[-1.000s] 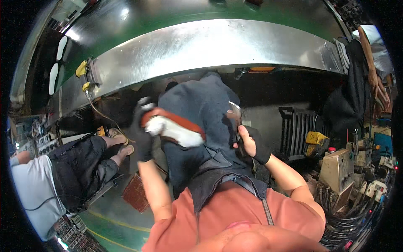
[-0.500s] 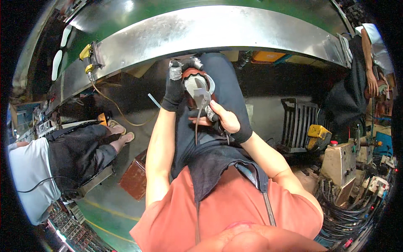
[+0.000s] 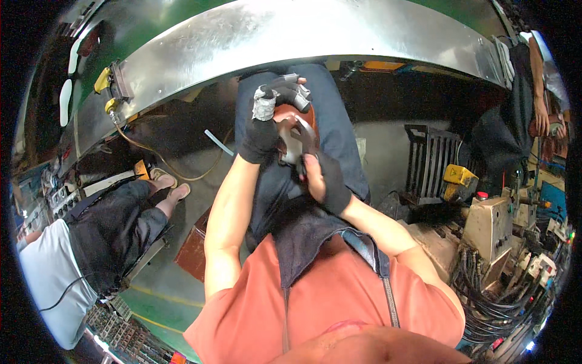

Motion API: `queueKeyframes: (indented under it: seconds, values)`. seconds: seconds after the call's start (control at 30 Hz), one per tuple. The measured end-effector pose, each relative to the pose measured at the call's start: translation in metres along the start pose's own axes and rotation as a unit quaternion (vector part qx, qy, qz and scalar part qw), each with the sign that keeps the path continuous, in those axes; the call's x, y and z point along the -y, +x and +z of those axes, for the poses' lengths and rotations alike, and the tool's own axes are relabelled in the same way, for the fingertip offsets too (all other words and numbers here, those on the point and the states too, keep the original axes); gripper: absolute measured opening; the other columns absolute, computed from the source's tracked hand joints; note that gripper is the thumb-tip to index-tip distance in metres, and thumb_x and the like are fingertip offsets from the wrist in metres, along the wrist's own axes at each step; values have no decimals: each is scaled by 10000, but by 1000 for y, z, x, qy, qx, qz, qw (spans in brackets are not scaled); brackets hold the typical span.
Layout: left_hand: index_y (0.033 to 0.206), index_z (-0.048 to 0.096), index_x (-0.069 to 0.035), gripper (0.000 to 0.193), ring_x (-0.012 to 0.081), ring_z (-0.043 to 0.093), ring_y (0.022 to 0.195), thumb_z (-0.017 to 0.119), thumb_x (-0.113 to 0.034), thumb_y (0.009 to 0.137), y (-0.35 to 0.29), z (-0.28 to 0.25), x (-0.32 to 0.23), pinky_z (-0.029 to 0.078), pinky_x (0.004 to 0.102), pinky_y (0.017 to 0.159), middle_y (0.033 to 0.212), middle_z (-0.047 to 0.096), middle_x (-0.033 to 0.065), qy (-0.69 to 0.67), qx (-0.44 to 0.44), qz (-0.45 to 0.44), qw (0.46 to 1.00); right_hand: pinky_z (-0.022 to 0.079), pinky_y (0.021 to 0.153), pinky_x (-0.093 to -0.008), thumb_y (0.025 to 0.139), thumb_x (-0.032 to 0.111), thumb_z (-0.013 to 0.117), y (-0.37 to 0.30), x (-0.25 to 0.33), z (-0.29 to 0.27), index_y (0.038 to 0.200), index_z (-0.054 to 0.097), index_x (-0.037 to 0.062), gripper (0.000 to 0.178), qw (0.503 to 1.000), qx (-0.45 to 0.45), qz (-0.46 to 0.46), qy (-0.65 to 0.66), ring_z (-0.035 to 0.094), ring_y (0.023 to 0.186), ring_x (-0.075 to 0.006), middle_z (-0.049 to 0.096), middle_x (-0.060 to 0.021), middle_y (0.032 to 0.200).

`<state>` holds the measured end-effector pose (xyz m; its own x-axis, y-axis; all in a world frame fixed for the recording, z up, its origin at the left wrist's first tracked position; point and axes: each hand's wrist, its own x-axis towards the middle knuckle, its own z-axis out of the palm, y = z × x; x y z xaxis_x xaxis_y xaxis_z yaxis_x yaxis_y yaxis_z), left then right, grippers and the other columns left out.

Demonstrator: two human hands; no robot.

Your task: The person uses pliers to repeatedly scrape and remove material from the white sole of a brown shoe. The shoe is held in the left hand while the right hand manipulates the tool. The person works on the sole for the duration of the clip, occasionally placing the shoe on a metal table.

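A reddish-brown shoe upper (image 3: 284,113) with a pale underside (image 3: 293,149) is held over my lap, its sole side toward me. Gloved in black with grey tape round the fingers, my left hand (image 3: 271,115) is closed round the far end of the shoe. My right hand (image 3: 327,182), in a black glove with a bare thumb, is closed on grey metal pincers (image 3: 308,134). Their jaws lie against the shoe's right edge and are smeared by motion. The handles are mostly hidden by my right hand.
Beyond my knees runs a shiny metal bench (image 3: 200,48), with a yellow hose-fed tool (image 3: 108,91) at its left. A person in a white top (image 3: 54,267) sits at left. Control box (image 3: 488,221), yellow pedal (image 3: 459,181) and cables stand at right.
The shoe has turned, so less of its pale underside shows. The pincers have tilted and moved slightly right, and my left fingers now reach further over the shoe's far end.
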<state>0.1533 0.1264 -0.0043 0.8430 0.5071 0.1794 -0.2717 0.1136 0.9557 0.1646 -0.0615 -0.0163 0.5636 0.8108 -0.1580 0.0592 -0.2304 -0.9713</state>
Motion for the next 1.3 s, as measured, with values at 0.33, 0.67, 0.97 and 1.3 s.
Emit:
queueKeyframes:
  seconds: [0.33, 0.67, 0.97, 1.3]
  values:
    - [1072, 541, -24, 462, 288, 536, 1105, 471, -435, 873, -85, 7, -35, 396, 417, 969, 1108, 577, 164, 97, 2, -13, 995, 445, 831, -403, 853, 282, 516, -37, -16, -37, 1139, 550, 60, 363, 910, 303, -152, -240, 552, 978, -339, 548, -179, 1124]
    - [1172, 469, -36, 361, 219, 550, 1005, 540, -236, 879, -107, 29, -41, 436, 325, 893, 1077, 551, 123, -24, 1, -151, 988, 462, 832, -413, 760, 400, 660, -78, -57, -53, 1008, 583, 62, 426, 928, 271, -160, -200, 562, 987, -327, 584, -135, 1068]
    - [1096, 532, -40, 304, 187, 560, 952, 579, -153, 818, -99, 34, -16, 455, 308, 829, 1059, 565, 89, -98, 33, -233, 967, 442, 821, -437, 754, 440, 646, -97, -80, -54, 1017, 574, 48, 477, 946, 258, -99, -170, 547, 968, -344, 557, -147, 1023]
    - [1174, 506, -36, 757, 240, 558, 1026, 314, -692, 848, -114, -4, 69, 443, 347, 903, 1079, 588, 128, -157, -22, -215, 964, 487, 744, -418, 804, 423, 590, -64, -57, -61, 966, 591, 61, 397, 942, 202, -207, -169, 590, 822, -357, 593, -148, 895]
